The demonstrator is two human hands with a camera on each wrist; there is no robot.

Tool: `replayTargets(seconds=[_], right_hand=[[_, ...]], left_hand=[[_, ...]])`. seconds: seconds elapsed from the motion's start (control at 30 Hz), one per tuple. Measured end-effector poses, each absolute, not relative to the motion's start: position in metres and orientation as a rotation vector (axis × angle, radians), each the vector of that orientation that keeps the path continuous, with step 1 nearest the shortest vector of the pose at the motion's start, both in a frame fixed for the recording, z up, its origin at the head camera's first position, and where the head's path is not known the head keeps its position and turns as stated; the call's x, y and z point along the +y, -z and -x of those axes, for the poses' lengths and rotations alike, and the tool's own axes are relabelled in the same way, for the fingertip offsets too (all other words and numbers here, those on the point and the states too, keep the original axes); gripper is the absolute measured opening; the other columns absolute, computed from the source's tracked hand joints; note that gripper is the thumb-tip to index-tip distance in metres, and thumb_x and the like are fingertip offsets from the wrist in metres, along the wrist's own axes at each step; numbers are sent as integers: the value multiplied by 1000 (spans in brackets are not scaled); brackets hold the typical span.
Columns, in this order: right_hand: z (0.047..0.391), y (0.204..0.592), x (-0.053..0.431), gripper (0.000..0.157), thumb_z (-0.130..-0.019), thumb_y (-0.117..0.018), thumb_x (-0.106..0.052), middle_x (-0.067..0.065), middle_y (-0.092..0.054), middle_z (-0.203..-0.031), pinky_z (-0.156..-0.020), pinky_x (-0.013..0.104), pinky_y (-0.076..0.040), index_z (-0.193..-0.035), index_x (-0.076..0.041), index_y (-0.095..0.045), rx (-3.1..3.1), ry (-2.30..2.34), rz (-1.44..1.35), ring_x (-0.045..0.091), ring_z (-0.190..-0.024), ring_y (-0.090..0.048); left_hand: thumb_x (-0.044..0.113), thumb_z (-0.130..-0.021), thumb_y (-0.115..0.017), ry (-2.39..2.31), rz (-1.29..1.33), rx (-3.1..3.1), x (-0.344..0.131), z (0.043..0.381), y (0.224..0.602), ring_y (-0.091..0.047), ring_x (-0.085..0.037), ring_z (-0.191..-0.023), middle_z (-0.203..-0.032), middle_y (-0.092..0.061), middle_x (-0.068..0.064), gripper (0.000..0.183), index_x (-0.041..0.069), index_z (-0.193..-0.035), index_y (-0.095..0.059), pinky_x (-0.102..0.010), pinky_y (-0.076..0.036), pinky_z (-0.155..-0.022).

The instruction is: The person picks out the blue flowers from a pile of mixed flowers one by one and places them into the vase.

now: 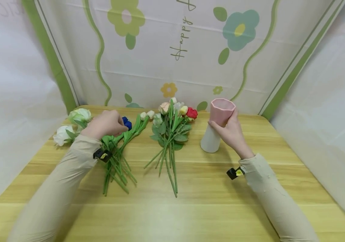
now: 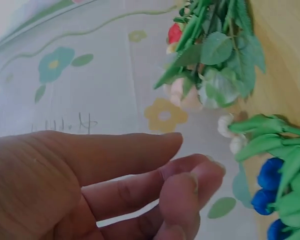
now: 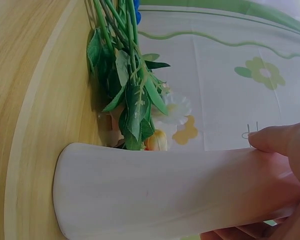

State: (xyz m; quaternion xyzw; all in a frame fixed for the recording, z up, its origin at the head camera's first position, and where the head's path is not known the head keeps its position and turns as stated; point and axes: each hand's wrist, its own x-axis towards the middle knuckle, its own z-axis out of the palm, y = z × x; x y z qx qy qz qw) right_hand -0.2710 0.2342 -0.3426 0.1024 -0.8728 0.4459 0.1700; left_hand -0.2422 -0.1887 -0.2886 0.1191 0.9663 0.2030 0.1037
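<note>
A pink and white vase (image 1: pixel 211 140) stands on the right side of the table, its faceted pink rim upward. My right hand (image 1: pixel 232 133) grips it around the upper pink part, thumb on the near side. In the right wrist view its white body (image 3: pixel 155 192) spans the lower half. My left hand (image 1: pixel 105 124) hovers over the left flowers with fingers loosely bent and nothing between them, as the left wrist view shows. Beside its fingers are blue flowers (image 1: pixel 126 123) with green stems (image 1: pixel 118 168), and two small white buds (image 1: pixel 146 115) lie to their right.
A second bunch, with a red flower (image 1: pixel 191 113), a peach rose (image 1: pixel 164 107) and leaves, lies mid-table (image 1: pixel 148 215). White blooms (image 1: pixel 63 135) and a pale green one (image 1: pixel 81 115) sit at the far left. A printed curtain (image 1: pixel 154 64) hangs behind the table.
</note>
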Motion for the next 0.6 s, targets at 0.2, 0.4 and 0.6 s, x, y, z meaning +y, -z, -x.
replayTargets(seconds=[0.2,0.4,0.6], right_hand=[[270,341,235,99,-85,-79,-30,23,-39,-139,-100,54,-38,-151,-5,-10,-2484,-1289,-299,37,-124,-45],[270,340,236,97,-85,-79,-29,22,-38,-139,-100,55,-38,-150,-6,-11,-2468,-1296,-300,36,-124,-45],[270,343,236,97,-85,-78,-29,21,-38,-140,-100,54,-38,-150,-6,-11,-2474,-1310,-314,36,-125,-44]], left_hand=[[22,-93,-59,-648,-284,2841,-214,239,304,-33,-10,-42,-48,-48,1,43,12,-52,-56,-31,-35,-52],[22,-93,-58,-672,-205,2810,-228,244,313,-31,-9,-40,-44,-43,3,45,12,-49,-55,-30,-37,-50],[18,-92,-55,-592,-138,2656,-225,251,323,-32,-8,-41,-45,-36,5,43,16,-50,-48,-28,-36,-52]])
